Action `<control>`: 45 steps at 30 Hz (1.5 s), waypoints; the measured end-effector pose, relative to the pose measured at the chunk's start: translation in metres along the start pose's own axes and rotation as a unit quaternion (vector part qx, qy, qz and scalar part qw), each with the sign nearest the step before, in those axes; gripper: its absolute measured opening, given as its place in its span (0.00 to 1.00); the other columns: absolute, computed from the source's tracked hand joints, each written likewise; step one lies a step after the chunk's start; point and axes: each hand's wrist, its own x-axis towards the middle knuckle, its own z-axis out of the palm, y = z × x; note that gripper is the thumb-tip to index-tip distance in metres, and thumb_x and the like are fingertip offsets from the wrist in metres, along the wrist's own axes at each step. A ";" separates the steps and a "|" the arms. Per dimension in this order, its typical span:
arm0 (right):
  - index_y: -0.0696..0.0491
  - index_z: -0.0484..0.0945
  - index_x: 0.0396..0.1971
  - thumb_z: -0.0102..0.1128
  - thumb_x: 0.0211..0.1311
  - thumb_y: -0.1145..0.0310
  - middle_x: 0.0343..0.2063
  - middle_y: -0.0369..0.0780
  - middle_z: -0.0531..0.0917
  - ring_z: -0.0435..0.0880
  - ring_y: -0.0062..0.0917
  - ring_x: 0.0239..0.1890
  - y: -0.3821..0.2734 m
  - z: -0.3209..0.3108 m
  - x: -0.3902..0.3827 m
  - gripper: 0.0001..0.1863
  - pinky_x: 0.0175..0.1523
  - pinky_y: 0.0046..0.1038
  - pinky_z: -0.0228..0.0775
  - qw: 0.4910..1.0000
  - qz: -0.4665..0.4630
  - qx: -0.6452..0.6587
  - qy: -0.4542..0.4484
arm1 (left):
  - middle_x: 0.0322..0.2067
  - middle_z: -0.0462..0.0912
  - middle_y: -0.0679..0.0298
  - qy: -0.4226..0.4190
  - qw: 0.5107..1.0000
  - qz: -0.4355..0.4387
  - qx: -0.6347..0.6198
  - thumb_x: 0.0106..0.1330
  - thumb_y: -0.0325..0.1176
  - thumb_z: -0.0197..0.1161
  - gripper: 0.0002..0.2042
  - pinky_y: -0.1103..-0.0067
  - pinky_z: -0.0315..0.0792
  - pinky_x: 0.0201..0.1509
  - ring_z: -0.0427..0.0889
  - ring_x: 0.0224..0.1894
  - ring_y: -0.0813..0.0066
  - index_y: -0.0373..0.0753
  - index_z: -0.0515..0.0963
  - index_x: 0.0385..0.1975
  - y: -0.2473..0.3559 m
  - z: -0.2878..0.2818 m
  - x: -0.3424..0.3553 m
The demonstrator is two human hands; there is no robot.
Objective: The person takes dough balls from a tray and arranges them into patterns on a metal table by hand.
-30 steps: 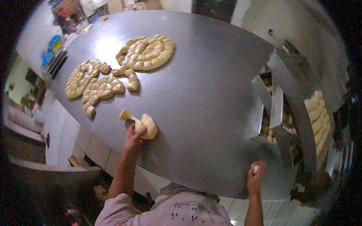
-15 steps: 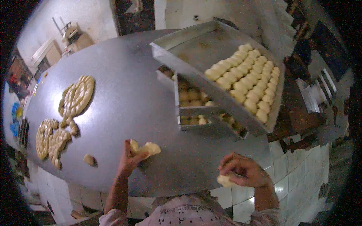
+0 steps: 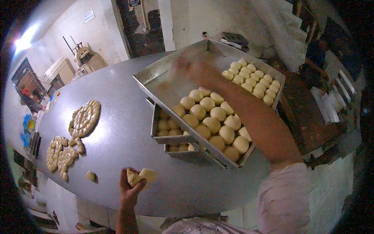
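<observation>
My left hand (image 3: 129, 191) is closed round pale dough pieces (image 3: 147, 175) just above the near edge of the metal table (image 3: 120, 93). Across to the far left of the top tray (image 3: 146, 72) stretches my right arm. At its end my right hand (image 3: 191, 67) is smeared by motion; whether it holds anything is hidden. Rows of smooth dough balls (image 3: 212, 124) fill the near and right parts of that tray, partly behind my forearm. One loose dough lump (image 3: 91, 176) lies left of my left hand.
Cut dough lies in one cluster (image 3: 84, 119) and a smaller one (image 3: 61, 156) on the table's left. Under the top tray sit more trays (image 3: 171, 139) of dough balls. Slatted metal (image 3: 331, 101) is at the right, near a person's arm (image 3: 317, 68). A doorway (image 3: 142, 35) opens behind.
My right hand has gone from the near right, where it held a dough piece, up over the top tray. My left hand still grips dough, slightly lower. The whole view has tilted up.
</observation>
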 end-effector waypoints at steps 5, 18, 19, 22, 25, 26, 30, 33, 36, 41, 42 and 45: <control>0.55 0.77 0.36 0.49 0.59 0.63 0.32 0.41 0.80 0.79 0.30 0.33 -0.044 -0.021 -0.001 0.13 0.43 0.31 0.70 0.990 0.005 0.106 -0.095 | 0.33 0.72 0.63 0.008 0.990 0.135 -0.042 0.43 0.22 0.67 0.25 0.77 0.71 0.37 0.73 0.35 0.73 0.41 0.61 0.39 0.024 0.008 -0.018; 0.53 0.71 0.48 0.53 0.57 0.67 0.45 0.46 0.72 0.73 0.35 0.45 -0.185 -0.060 -0.313 0.18 0.53 0.32 0.64 0.871 0.371 0.171 -0.270 | 0.31 0.72 0.65 -0.061 0.971 0.105 0.205 0.53 0.25 0.62 0.14 0.79 0.71 0.37 0.73 0.34 0.75 0.41 0.64 0.36 -0.007 -0.057 -0.007; 0.51 0.70 0.48 0.54 0.56 0.66 0.44 0.45 0.72 0.72 0.38 0.44 -0.189 -0.070 -0.344 0.18 0.51 0.35 0.64 0.886 0.369 0.070 -0.273 | 0.30 0.71 0.67 0.003 0.992 0.043 0.118 0.54 0.25 0.62 0.14 0.80 0.70 0.35 0.71 0.32 0.77 0.41 0.64 0.35 -0.013 -0.074 -0.001; 0.47 0.68 0.51 0.57 0.53 0.58 0.41 0.46 0.71 0.68 0.46 0.45 -0.144 -0.079 -0.405 0.24 0.49 0.48 0.61 0.827 0.257 -0.320 -0.385 | 0.30 0.67 0.68 0.048 0.996 -0.062 0.053 0.56 0.26 0.60 0.12 0.81 0.67 0.34 0.67 0.31 0.80 0.42 0.63 0.35 -0.034 -0.114 0.004; 0.52 0.69 0.45 0.53 0.54 0.55 0.41 0.47 0.71 0.67 0.43 0.45 -0.075 -0.041 -0.396 0.21 0.55 0.56 0.49 0.872 0.206 -0.414 -0.160 | 0.33 0.67 0.67 -0.064 0.986 -0.146 0.041 0.57 0.26 0.58 0.11 0.81 0.64 0.36 0.66 0.33 0.79 0.42 0.63 0.35 -0.046 -0.093 0.010; 0.52 0.70 0.43 0.53 0.54 0.56 0.41 0.46 0.71 0.68 0.42 0.44 -0.073 -0.013 -0.378 0.20 0.55 0.56 0.49 0.869 0.323 -0.373 -0.048 | 0.35 0.66 0.66 -0.047 0.980 -0.179 -0.072 0.58 0.27 0.55 0.12 0.79 0.64 0.42 0.66 0.37 0.78 0.41 0.64 0.40 -0.053 -0.084 0.010; 0.54 0.71 0.39 0.56 0.51 0.59 0.42 0.46 0.72 0.68 0.43 0.46 -0.133 -0.009 -0.393 0.18 0.53 0.50 0.53 0.892 0.323 -0.247 -0.199 | 0.36 0.67 0.64 -0.138 0.981 -0.121 -0.059 0.57 0.25 0.54 0.18 0.78 0.63 0.45 0.66 0.39 0.75 0.40 0.63 0.48 -0.055 -0.093 0.018; 0.56 0.70 0.35 0.59 0.47 0.64 0.38 0.46 0.73 0.68 0.44 0.45 -0.111 -0.062 -0.404 0.16 0.50 0.44 0.58 0.860 0.361 -0.335 -0.135 | 0.37 0.67 0.63 -0.167 0.980 -0.106 -0.020 0.56 0.24 0.54 0.20 0.77 0.64 0.47 0.67 0.40 0.73 0.39 0.63 0.49 -0.032 -0.086 0.017; 0.57 0.71 0.32 0.58 0.47 0.66 0.36 0.46 0.73 0.69 0.43 0.43 -0.070 -0.038 -0.378 0.14 0.48 0.42 0.60 0.832 0.423 -0.357 -0.037 | 0.37 0.67 0.63 -0.220 0.969 -0.113 0.026 0.54 0.23 0.55 0.18 0.77 0.64 0.47 0.67 0.40 0.73 0.39 0.64 0.46 -0.050 -0.080 0.020; 0.59 0.71 0.31 0.58 0.45 0.69 0.34 0.48 0.73 0.70 0.42 0.39 -0.109 -0.044 -0.387 0.13 0.46 0.42 0.62 0.910 0.291 -0.269 -0.119 | 0.37 0.68 0.65 -0.144 0.984 -0.104 -0.008 0.53 0.24 0.56 0.16 0.78 0.64 0.45 0.67 0.40 0.75 0.40 0.65 0.42 -0.047 -0.070 0.024; 0.59 0.71 0.31 0.58 0.45 0.69 0.33 0.48 0.73 0.70 0.42 0.39 -0.092 -0.070 -0.394 0.13 0.46 0.42 0.62 0.878 0.345 -0.307 -0.127 | 0.37 0.68 0.65 -0.160 0.980 -0.115 -0.022 0.53 0.24 0.57 0.16 0.77 0.64 0.45 0.67 0.40 0.75 0.41 0.65 0.42 -0.045 -0.070 0.027; 0.59 0.70 0.30 0.57 0.44 0.70 0.33 0.48 0.73 0.70 0.42 0.38 -0.061 -0.073 -0.356 0.12 0.46 0.42 0.62 0.830 0.416 -0.364 -0.077 | 0.38 0.69 0.65 -0.202 0.974 -0.102 0.011 0.53 0.25 0.58 0.16 0.76 0.65 0.45 0.68 0.40 0.74 0.41 0.65 0.41 -0.046 -0.045 0.023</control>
